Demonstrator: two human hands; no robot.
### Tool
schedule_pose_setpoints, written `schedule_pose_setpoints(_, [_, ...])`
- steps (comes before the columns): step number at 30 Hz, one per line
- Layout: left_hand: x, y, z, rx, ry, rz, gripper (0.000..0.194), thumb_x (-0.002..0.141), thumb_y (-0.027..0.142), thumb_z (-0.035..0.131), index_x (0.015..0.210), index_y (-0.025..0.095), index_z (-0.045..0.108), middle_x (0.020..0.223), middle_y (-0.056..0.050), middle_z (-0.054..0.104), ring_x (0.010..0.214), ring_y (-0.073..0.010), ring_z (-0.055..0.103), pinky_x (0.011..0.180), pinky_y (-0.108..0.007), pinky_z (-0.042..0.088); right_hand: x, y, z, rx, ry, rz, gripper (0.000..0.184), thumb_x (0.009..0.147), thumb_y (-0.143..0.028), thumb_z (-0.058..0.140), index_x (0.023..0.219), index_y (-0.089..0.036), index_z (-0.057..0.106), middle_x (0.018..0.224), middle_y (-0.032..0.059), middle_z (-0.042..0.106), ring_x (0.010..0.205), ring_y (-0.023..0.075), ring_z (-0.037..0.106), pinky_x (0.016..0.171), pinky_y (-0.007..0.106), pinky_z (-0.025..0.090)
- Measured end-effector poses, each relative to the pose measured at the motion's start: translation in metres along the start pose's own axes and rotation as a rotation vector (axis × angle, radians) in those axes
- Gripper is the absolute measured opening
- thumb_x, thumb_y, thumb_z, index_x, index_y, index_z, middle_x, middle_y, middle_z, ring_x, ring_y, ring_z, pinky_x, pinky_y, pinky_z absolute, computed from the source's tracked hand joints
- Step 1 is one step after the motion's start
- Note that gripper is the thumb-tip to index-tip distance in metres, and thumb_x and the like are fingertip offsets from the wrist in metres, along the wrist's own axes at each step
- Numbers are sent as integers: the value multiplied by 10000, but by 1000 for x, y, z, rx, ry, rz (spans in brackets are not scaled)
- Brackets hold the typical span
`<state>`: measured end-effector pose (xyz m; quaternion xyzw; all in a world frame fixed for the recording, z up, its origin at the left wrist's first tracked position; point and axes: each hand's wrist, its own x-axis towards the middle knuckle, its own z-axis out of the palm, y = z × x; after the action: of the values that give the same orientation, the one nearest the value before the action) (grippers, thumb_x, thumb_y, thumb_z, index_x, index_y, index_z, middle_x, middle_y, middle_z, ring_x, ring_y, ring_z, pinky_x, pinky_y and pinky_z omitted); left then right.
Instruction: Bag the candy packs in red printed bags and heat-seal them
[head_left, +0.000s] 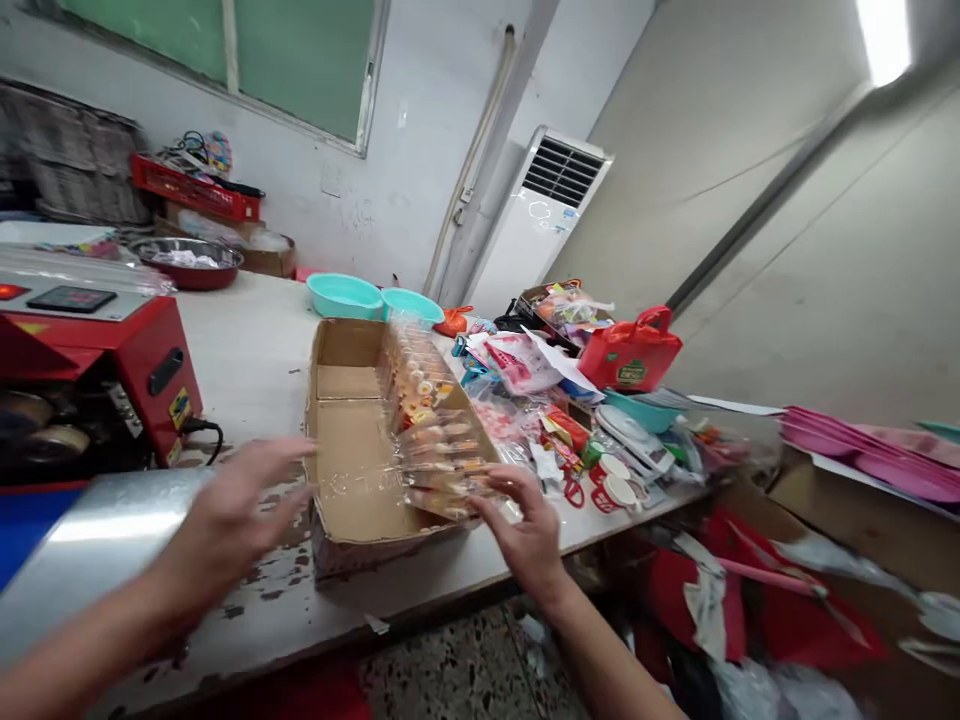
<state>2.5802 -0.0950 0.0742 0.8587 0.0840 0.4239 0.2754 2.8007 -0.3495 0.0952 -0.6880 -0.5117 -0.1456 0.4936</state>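
Note:
A cardboard box point(352, 450) without a lid stands on the table in front of me. Along its right side runs a row of small clear-wrapped packets point(435, 450) with orange and brown contents, standing on edge; its left side shows bare cardboard. My right hand point(529, 530) is at the box's near right corner, thumb and forefinger around the edge of the nearest packet. Beside the box's left wall is my left hand point(236, 505), somewhat blurred, its fingers apart and nothing in them.
A red machine point(150, 370) with a metal chute point(127, 530) stands at left. Two turquoise basins point(345, 296) sit behind the box. To the right lie bags, paper cups point(616, 492) and a red bag point(630, 355). Pink trays point(870, 455) are at far right.

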Motion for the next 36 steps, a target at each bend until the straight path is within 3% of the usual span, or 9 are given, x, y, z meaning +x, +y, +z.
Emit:
schedule_pose_setpoints(3, [13, 41, 76, 42, -240, 271, 422, 855, 227, 620, 1270, 251, 547, 1332, -98, 557, 1202, -239, 537, 993, -399, 493, 3, 20, -45, -261, -79, -200, 304, 807, -262, 752, 1050, -241, 571, 1099, 58, 603, 1057, 222, 555, 923, 412, 488])
schedule_pose_setpoints(6, [26, 66, 141, 145, -278, 419, 475, 820, 274, 681, 1277, 299, 554, 1448, -129, 437, 1327, -338, 410, 1009, -502, 461, -2, 34, -64, -425, -240, -276, 355, 780, -317, 772, 1064, -251, 570, 1236, 94, 530, 1163, 283, 484, 948, 495, 475])
schedule_pose_setpoints(11, [36, 67, 179, 261, -242, 500, 221, 936, 303, 500, 1068, 256, 671, 1447, -104, 452, 1360, -352, 365, 982, -502, 454, -9, 60, -55, -573, -307, -283, 192, 836, -253, 696, 996, -238, 593, 1361, 120, 428, 1258, 328, 405, 974, 579, 468])
schedule_pose_setpoints(15, [46, 56, 163, 253, -292, 595, 286, 928, 311, 518, 1192, 294, 629, 1469, -73, 434, 1381, -313, 330, 1019, -476, 413, 7, 69, -49, -633, -338, -365, 106, 848, -233, 671, 833, -190, 576, 1350, 123, 470, 1259, 322, 424, 988, 548, 489])
schedule_pose_setpoints(18, [54, 53, 142, 342, -280, 598, 216, 925, 291, 523, 1066, 221, 671, 1436, -91, 477, 1355, -322, 369, 1000, -473, 418, 22, 57, -57, -718, -417, -476, 155, 848, -299, 675, 808, -182, 583, 1341, 127, 510, 1258, 334, 444, 970, 545, 510])
schedule_pose_setpoints(23, [82, 65, 88, 342, -201, 498, 277, 917, 427, 517, 984, 197, 655, 1419, -124, 490, 1342, -351, 383, 1010, -526, 403, 60, 1, -79, -605, -462, -554, 177, 864, -357, 671, 834, -204, 588, 1331, 111, 541, 1282, 300, 448, 1011, 523, 484])
schedule_pose_setpoints(27, [112, 86, 33, 54, -156, 379, 333, 816, 511, 642, 828, 178, 624, 1381, -127, 506, 1314, -319, 413, 1066, -514, 363, 100, -50, -75, -289, -418, -446, 168, 873, -325, 672, 779, -222, 579, 1230, 73, 630, 1225, 273, 526, 1018, 495, 481])
schedule_pose_setpoints(31, [124, 97, -6, -555, -185, 45, 240, 828, 343, 661, 737, 171, 520, 1105, -99, 660, 1012, -225, 626, 867, -375, 502, 133, -83, -41, 182, -293, -156, 139, 841, -251, 707, 731, -210, 633, 976, 49, 726, 993, 245, 668, 872, 393, 570])
schedule_pose_setpoints(36, [114, 77, -32, -1044, -21, -509, 471, 673, 244, 772, 1098, 175, 581, 870, -42, 702, 724, -151, 636, 654, -265, 482, 156, -99, 26, 513, -199, 87, 167, 692, -313, 828, 706, -185, 721, 769, 55, 724, 758, 202, 679, 699, 301, 567])
